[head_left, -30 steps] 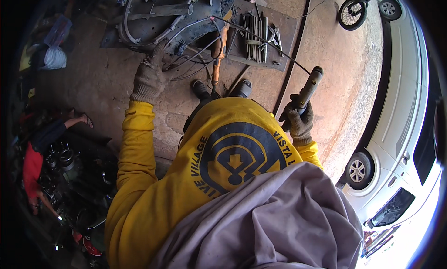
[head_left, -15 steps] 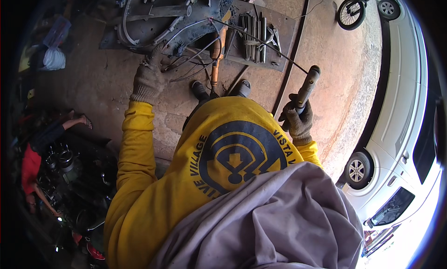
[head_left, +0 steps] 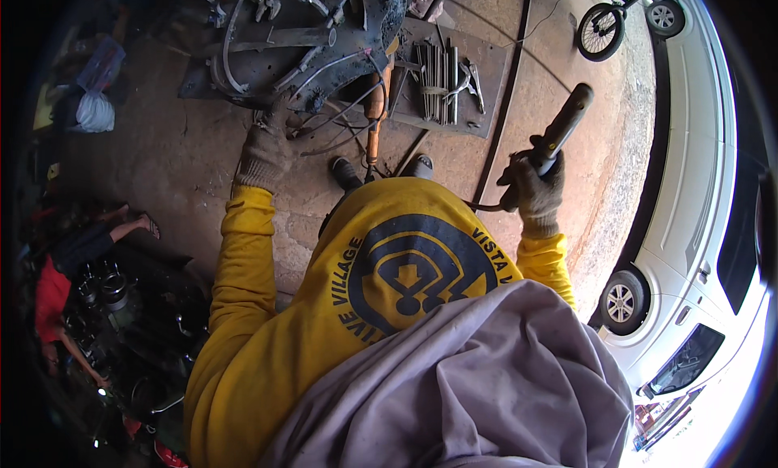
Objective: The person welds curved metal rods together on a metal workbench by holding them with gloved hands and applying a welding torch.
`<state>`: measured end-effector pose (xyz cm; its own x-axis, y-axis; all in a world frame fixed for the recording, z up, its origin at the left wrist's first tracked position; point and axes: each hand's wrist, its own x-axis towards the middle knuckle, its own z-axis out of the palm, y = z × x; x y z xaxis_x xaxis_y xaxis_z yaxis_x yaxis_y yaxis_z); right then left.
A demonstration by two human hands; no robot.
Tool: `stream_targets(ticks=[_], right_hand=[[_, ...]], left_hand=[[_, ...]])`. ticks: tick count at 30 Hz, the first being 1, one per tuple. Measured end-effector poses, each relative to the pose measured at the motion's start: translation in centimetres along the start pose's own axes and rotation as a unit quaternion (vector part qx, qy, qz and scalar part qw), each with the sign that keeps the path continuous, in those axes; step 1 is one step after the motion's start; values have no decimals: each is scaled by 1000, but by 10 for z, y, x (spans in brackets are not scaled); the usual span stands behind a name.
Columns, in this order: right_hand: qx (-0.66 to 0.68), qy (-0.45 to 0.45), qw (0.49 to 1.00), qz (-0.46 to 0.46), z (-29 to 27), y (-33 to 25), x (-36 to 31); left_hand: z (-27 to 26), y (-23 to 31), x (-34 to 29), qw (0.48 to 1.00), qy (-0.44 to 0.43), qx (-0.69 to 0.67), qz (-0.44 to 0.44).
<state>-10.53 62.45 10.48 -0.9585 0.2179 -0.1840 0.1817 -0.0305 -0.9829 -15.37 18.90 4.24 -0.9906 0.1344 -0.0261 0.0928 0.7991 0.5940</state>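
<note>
My gloved right hand (head_left: 538, 191) is wrapped round the grip of a welding electrode holder (head_left: 567, 121), held raised over the floor on the right. A thin welding rod (head_left: 551, 72) sticks out of its head toward the upper left, and a cable (head_left: 486, 207) runs from the hand toward my body. At the upper left, my gloved left hand (head_left: 266, 153) is closed at the near edge of a dark, sooty metal frame (head_left: 304, 38) with curved tubes; the fingertips are partly hidden there. An orange power tool (head_left: 377, 103) stands just right of the frame, near my feet.
A bundle of rods (head_left: 435, 83) and pliers (head_left: 474, 79) lie on a metal plate (head_left: 486, 55). A white van (head_left: 689, 184) and a bicycle (head_left: 601, 32) stand at the right. On the left, a person in red (head_left: 53, 298) reaches toward dark machine parts (head_left: 113, 290).
My right hand has swung the electrode holder up and to the right, drawing the rod's tip away from the frame. The left hand stays by the frame, shifted slightly in view.
</note>
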Motion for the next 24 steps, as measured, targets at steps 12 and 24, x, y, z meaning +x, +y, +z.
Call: stream_targets(ticks=[12, 24], right_hand=[[-9, 69, 967, -244, 83, -153, 135], [34, 2, 953, -302, 127, -255, 310]], left_hand=[[10, -15, 2, 998, -6, -56, -10], [1, 7, 24, 987, -109, 64, -100]])
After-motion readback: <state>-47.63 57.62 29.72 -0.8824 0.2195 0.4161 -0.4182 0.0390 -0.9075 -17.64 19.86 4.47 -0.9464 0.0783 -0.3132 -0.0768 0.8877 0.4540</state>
